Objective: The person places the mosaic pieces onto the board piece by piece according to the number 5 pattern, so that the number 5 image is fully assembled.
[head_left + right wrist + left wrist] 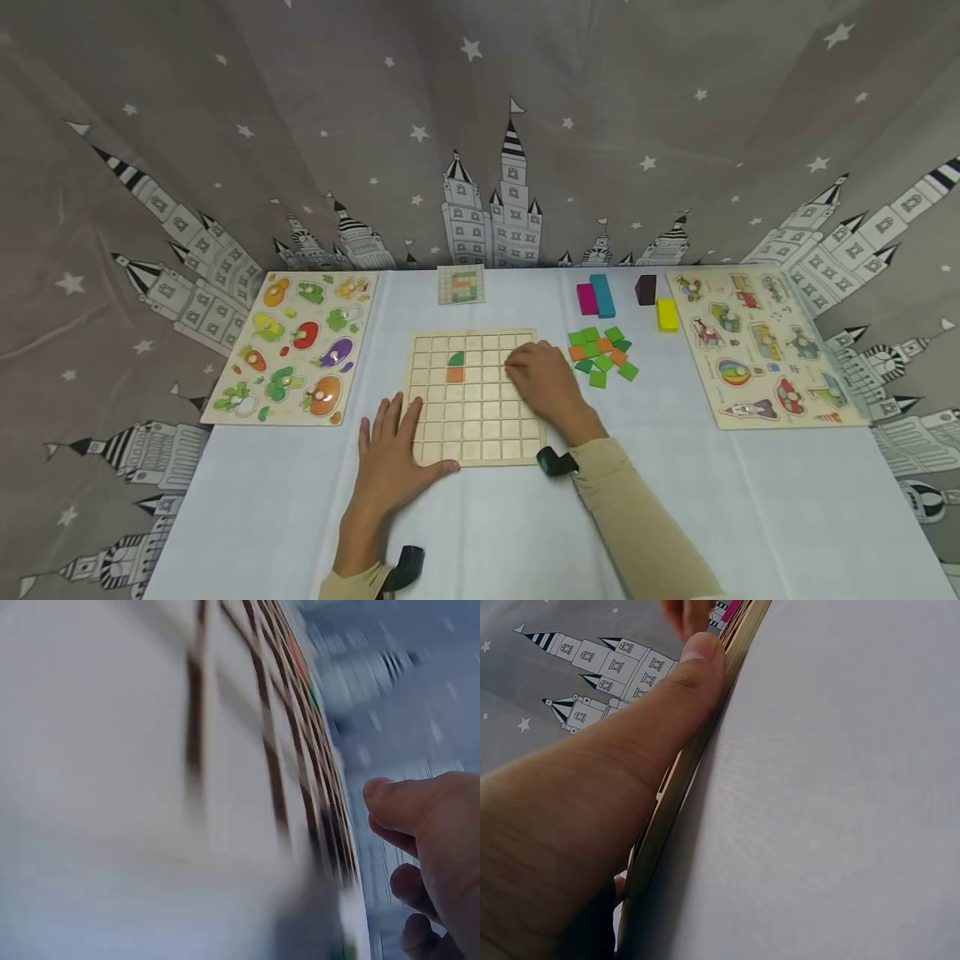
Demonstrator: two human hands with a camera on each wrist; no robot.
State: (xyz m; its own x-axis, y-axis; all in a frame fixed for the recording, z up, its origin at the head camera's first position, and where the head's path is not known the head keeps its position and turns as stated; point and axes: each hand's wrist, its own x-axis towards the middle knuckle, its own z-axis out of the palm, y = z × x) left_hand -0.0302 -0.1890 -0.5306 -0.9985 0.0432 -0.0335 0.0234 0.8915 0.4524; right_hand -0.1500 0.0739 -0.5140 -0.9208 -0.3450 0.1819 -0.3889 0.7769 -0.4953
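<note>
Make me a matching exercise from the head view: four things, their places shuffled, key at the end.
Things
1. left hand
2. right hand
3. card
4. yellow block

Places
A. beyond the far edge of the grid
B. beside the dark block
C. at the grid's near left corner
D. over the grid's right side

Pairs: 1-C, 2-D, 3-A, 4-B
</note>
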